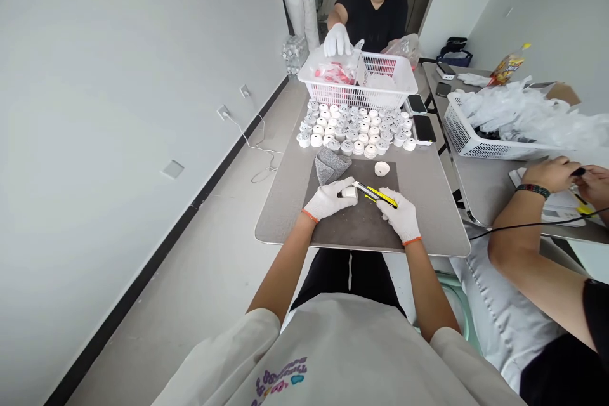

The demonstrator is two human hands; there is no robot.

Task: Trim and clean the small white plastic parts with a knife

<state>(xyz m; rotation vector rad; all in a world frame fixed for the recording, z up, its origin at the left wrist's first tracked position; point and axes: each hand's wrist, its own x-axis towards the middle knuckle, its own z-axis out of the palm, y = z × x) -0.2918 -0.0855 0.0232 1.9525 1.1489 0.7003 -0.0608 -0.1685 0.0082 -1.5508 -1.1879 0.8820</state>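
My left hand (329, 199), in a white glove with an orange cuff, is closed on a small white round plastic part (350, 194). My right hand (401, 214), gloved the same way, grips a yellow and black utility knife (382, 196). Its blade end points left and meets or nearly meets the upper edge of the white part; I cannot tell which. Both hands are over a dark mat (354, 228). Just beyond them lie a folded grey cloth (332, 166) and a loose white round cap (382, 169).
Rows of white round parts (364, 138) cover the table's far half. Behind them stands a white basket (387, 101) holding bags, with a co-worker's gloved hand (337, 40) above it. Two phones (423, 129) lie at right. Another person's arm (518, 228) is close on my right.
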